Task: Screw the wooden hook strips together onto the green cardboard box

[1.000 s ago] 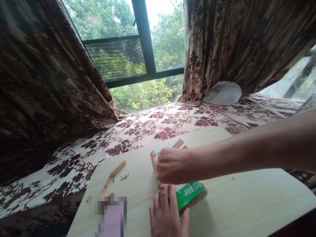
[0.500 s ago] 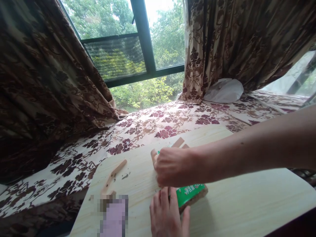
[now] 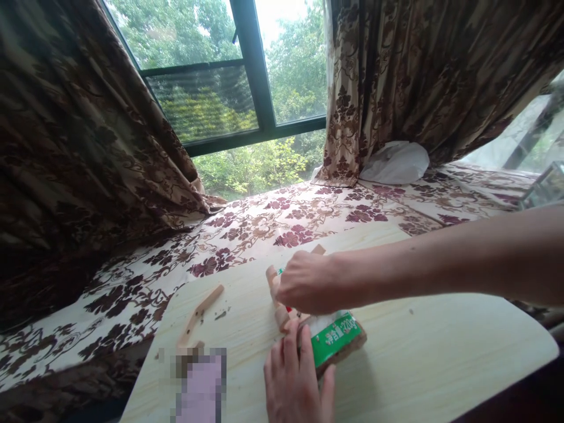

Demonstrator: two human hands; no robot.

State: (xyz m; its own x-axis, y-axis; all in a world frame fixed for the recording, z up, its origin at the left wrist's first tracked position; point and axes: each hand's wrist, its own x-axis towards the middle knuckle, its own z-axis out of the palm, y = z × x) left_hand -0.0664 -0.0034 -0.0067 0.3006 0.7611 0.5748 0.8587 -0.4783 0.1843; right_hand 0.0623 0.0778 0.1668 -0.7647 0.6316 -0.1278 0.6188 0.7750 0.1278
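A block-shaped pack with a green label [image 3: 332, 342], white printing and brown sides lies tilted on the pale wood-grain table. My left hand [image 3: 294, 376] grips its near left end, fingers over the top and thumb along the near side. Over the pack's far end, my right hand [image 3: 304, 283] is closed in a fist, knuckles up; what its fingers hold is hidden beneath it. A curled light-brown strip [image 3: 281, 317] stands up along the pack's left side. Another tan strip end [image 3: 318, 249] pokes out behind my right hand.
On the table [image 3: 418, 358], a bent tan strip [image 3: 196, 314] lies to the left beside dark crumbs [image 3: 220, 315]. A blurred-out pinkish object [image 3: 200, 388] is at the near left. Behind are a floral-covered ledge [image 3: 286, 214], curtains, a window and a white plastic bag [image 3: 396, 163].
My right hand has shifted slightly up, uncovering more of the green label and the curled strip. My left hand stays on the pack. The view has moved a little.
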